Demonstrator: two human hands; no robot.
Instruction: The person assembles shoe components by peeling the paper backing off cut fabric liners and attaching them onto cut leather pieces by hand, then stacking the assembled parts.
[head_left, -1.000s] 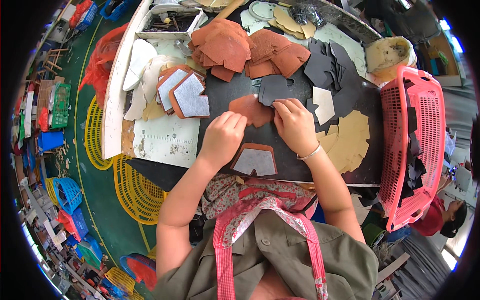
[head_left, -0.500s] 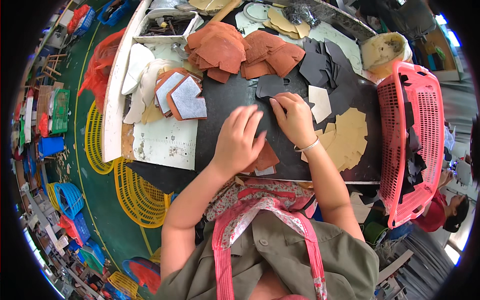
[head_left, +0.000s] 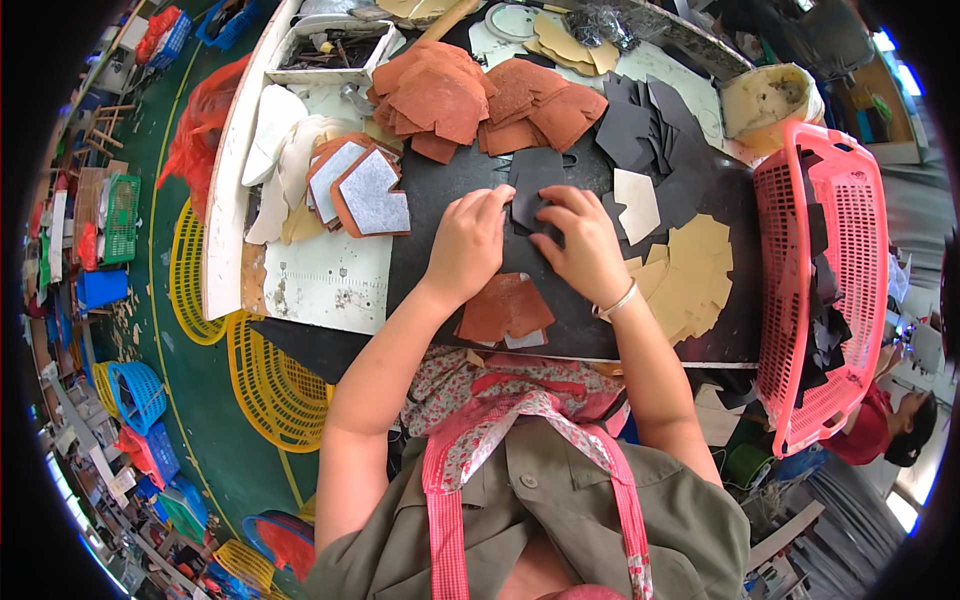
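Note:
A small black cut piece (head_left: 537,180), perhaps leather or fabric, lies on the black work mat between my hands. My left hand (head_left: 468,243) has its fingers pressed together at the piece's left edge. On the other side my right hand (head_left: 585,248) holds the right edge with bent fingers, thumb a little lower. Close to the table's front edge lies a notched reddish-brown piece (head_left: 503,306) with a pale layer showing under it. Right of my right hand are a cream piece (head_left: 637,203) and a spread pile of tan pieces (head_left: 695,275).
Reddish-brown piles (head_left: 437,95) and black pieces (head_left: 628,135) lie along the back. Grey-faced pieces (head_left: 372,197) sit at left, below a white tray of tools (head_left: 333,50). A pink basket (head_left: 778,300) stands at the right edge; yellow baskets (head_left: 268,390) are on the floor at left.
My left hand has moved up and left to the black piece, uncovering the reddish-brown piece. The black piece has turned more upright, and my right hand has shifted slightly down and right.

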